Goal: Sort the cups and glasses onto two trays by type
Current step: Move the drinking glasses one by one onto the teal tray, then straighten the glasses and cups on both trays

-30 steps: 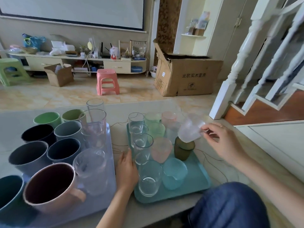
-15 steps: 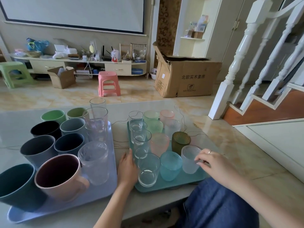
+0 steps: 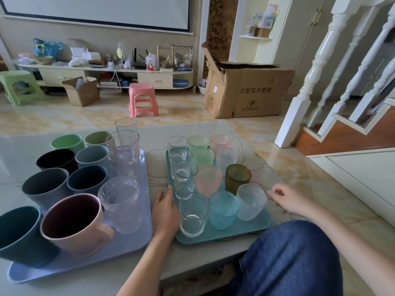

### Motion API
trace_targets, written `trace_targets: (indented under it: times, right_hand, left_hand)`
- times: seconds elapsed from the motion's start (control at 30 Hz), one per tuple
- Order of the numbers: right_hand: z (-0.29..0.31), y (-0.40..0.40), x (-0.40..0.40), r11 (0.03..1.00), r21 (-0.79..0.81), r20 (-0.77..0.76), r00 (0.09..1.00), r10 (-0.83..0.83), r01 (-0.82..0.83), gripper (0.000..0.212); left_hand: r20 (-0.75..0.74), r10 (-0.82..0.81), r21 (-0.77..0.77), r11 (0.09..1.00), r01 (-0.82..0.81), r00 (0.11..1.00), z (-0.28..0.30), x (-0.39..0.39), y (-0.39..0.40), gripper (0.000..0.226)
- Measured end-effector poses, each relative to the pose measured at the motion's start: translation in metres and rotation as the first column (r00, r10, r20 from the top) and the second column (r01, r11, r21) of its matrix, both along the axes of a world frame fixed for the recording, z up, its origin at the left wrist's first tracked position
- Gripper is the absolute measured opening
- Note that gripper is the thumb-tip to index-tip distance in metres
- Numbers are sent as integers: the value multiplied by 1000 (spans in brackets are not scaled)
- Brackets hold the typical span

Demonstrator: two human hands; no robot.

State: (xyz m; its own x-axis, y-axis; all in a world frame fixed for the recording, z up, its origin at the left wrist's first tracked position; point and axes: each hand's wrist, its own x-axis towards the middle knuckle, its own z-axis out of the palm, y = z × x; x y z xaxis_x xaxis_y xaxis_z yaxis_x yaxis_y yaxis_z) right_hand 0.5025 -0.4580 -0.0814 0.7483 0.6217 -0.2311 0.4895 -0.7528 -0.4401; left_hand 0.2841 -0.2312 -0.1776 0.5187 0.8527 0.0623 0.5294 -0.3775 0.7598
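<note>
A teal tray (image 3: 224, 237) on the glass table holds several clear and coloured glasses. Its near right corner carries a frosted clear glass (image 3: 250, 201), beside a blue textured glass (image 3: 223, 209). My right hand (image 3: 291, 200) hovers just right of that frosted glass, fingers loosely curled, holding nothing. My left hand (image 3: 165, 212) rests flat on the table against the teal tray's left edge. A lilac tray (image 3: 136, 244) on the left holds several mugs, among them a pink mug (image 3: 74, 223), along with clear glasses such as a frosted tumbler (image 3: 121, 202).
The table's right edge runs close to a white stair post (image 3: 299, 107). My knee in blue jeans (image 3: 288, 261) is below the teal tray. A cardboard box (image 3: 245, 90) and a pink stool (image 3: 142, 99) stand on the floor beyond.
My right hand carried the frosted glass down, set it on the teal tray's near right corner, let go and drew back to the right. My left hand stayed put.
</note>
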Motion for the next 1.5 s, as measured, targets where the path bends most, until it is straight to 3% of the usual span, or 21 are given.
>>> trace_targets:
  times: [0.1,0.2,0.33,0.47,0.5,0.6,0.67,0.8,0.97,1.27,1.4,1.5]
  right_hand:
    - [-28,10,15,923,-363,-98,990,97,-126,29]
    - [-41,17,25,899,-399,-44,983,178,-181,36]
    - [-49,18,34,946,-298,-63,991,116,-129,24]
    - [-40,17,32,996,-86,-6,1000,21,-21,9]
    - [-34,15,29,1000,-13,8,1000,-11,11,12]
    - [-15,9,11,997,73,-112,993,31,-23,74]
    - [-5,13,0,990,110,-192,976,105,-85,98]
    - [3,23,-8,958,278,-132,986,103,-63,81]
    - [0,22,-9,967,240,-117,987,113,-83,72]
    - [-1,18,-8,968,222,-137,979,153,-120,78]
    - [-2,17,-6,959,258,-224,958,180,-120,102]
    - [-5,16,10,874,483,-327,937,120,56,123]
  left_hand:
    - [22,3,12,1000,-3,1000,-3,3,2,49]
    - [-34,-6,74,997,8,999,-2,7,8,51]
    - [-136,-16,116,993,32,991,1,24,21,56]
    - [-189,-31,113,992,53,981,3,39,31,54]
    - [-188,-23,118,992,45,982,3,40,32,53]
    - [-169,-1,129,991,23,986,1,40,32,49]
    - [-167,-9,128,991,31,986,-1,40,33,48]
    - [-158,-14,131,991,35,987,-1,40,33,49]
    - [-145,-2,127,992,20,989,2,40,31,48]
    - [-131,-1,104,994,15,991,5,42,32,51]
    - [-116,-5,89,996,15,993,4,44,37,51]
    - [-96,11,81,997,-4,995,-3,47,47,49]
